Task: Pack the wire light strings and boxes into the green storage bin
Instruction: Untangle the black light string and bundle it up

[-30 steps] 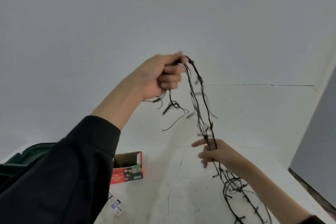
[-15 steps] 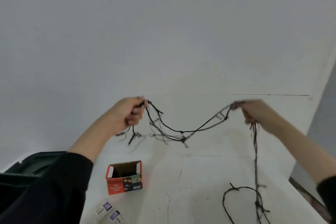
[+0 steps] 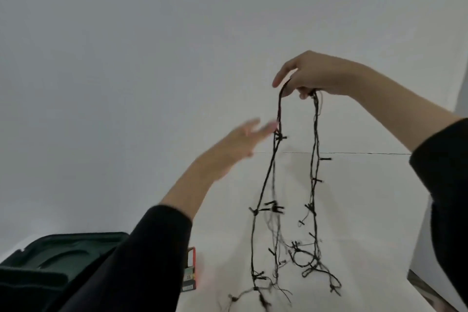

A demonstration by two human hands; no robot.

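My right hand (image 3: 316,75) is raised high and pinches the black wire light string (image 3: 314,185), which hangs from it in two long strands down to a tangle on the white floor. My left hand (image 3: 243,139) is blurred, fingers spread, its tips touching the left strand just below the right hand; it holds nothing. A red light-string box (image 3: 190,271) stands on the floor, mostly hidden behind my left sleeve. The green storage bin (image 3: 63,256) sits at the lower left, partly hidden by the sleeve.
A white wall fills the upper view and meets the white floor (image 3: 367,210) along a thin dark seam. A grey panel (image 3: 430,261) stands at the right edge, with a darker strip at its foot.
My right hand has risen and gathered both ends of the string. My left hand has let go of its end and now reaches open toward the left strand.
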